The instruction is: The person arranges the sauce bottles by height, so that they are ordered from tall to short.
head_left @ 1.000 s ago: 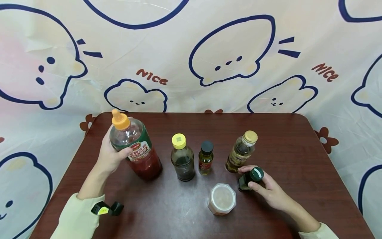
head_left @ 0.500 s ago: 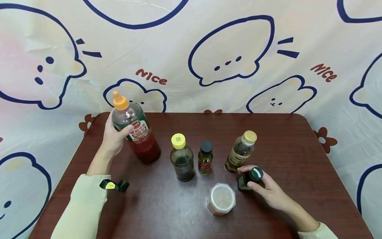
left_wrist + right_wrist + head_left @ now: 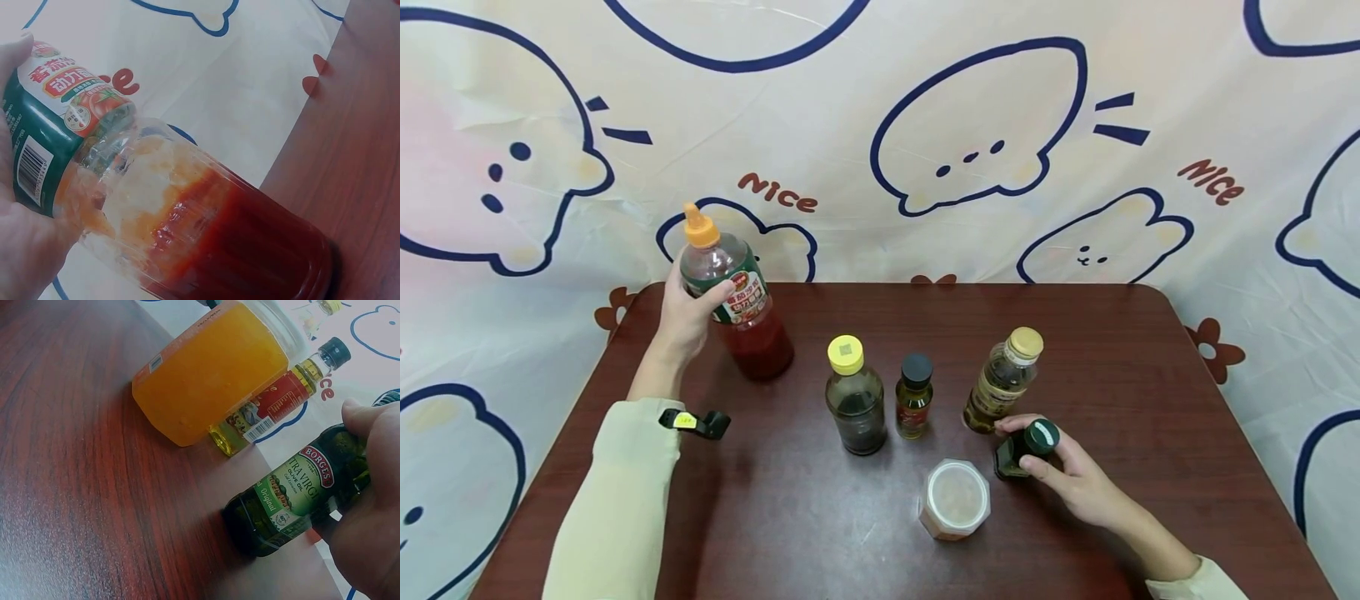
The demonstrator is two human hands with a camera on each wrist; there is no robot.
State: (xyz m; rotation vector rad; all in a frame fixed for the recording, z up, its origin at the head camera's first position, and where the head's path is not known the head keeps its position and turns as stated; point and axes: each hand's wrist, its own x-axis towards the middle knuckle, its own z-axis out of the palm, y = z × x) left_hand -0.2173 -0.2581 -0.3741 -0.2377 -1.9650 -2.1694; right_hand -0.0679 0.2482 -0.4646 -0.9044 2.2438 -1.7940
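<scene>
My left hand (image 3: 685, 321) grips a large ketchup squeeze bottle (image 3: 762, 340) by its green-labelled upper part, at the back left of the table. Its orange nozzle cap points up, and red sauce fills the lower part in the left wrist view. My right hand (image 3: 1071, 475) holds a small dark green olive oil bottle (image 3: 294, 487) near its neck, thumb on the near side. That bottle stands on the table at the right. Just behind it is a yellow-capped oil bottle (image 3: 1003, 383). To its left stands a white-lidded jar (image 3: 955, 500) with orange contents.
A yellow-capped bottle of dark liquid (image 3: 857, 408) and a small black-capped oil bottle (image 3: 914, 400) stand mid-table. The brown table (image 3: 820, 542) ends at a patterned cloth backdrop (image 3: 850, 167). A black wrist device (image 3: 696, 422) sits on the left sleeve.
My left hand has carried the ketchup bottle away from me, toward the back edge of the table. The right hand and the olive oil bottle have stayed in place.
</scene>
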